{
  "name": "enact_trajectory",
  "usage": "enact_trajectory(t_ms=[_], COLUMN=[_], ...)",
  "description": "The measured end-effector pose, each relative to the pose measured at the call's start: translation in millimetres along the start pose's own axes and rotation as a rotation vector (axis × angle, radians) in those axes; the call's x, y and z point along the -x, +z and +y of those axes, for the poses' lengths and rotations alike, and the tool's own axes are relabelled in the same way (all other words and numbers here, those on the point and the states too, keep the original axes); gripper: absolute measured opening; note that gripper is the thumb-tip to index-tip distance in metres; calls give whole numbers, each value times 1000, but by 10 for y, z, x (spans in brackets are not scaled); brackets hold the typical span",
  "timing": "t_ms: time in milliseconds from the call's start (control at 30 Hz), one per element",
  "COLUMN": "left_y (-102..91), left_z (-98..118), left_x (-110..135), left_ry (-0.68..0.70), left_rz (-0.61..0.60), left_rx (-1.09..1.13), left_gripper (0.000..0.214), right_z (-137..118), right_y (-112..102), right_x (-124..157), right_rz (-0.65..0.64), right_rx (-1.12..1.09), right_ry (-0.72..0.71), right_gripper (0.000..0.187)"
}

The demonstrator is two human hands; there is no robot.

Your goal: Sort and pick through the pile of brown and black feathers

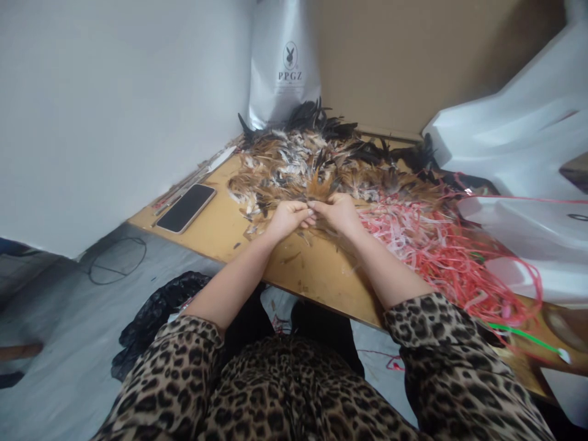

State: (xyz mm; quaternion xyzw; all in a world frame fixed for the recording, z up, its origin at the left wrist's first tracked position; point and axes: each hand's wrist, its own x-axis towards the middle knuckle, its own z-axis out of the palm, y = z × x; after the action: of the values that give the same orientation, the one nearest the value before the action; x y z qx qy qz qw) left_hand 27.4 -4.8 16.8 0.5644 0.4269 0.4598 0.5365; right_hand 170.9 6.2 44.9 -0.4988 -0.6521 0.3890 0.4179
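Observation:
Above the front part of a wooden table (215, 239), my left hand (290, 219) and my right hand (339, 214) meet with thumbs and fingertips pinched together. A small fan of brown feathers (320, 185) stands up from between the fingertips, its base hidden by them. Which hand bears most of the grip is hard to see; both appear closed on it. Just beyond lies a wide heap of brown, white and black feathers (289, 159). Close to my right forearm spreads a tangled pile of red and pink ribbon strands (427, 245).
A phone (186, 208) lies at the table's left. Behind the feathers stands a silver printed bag (285, 73). White plastic sheeting (509, 135) bulges at the right, near a green strip (523, 334). A black plastic bag (151, 312) and a thin wire loop (117, 260) rest on the floor.

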Motion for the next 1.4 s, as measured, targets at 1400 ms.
enact_trajectory(t_ms=[1400], left_y=[-208], left_z=[-23], left_x=[-95], left_ry=[-30], left_rz=[236], left_rx=[495], left_gripper=[22], right_z=[251], right_y=[-18], right_x=[-87], right_rz=[-145], right_rx=[283], right_ry=[75], right_gripper=[8])
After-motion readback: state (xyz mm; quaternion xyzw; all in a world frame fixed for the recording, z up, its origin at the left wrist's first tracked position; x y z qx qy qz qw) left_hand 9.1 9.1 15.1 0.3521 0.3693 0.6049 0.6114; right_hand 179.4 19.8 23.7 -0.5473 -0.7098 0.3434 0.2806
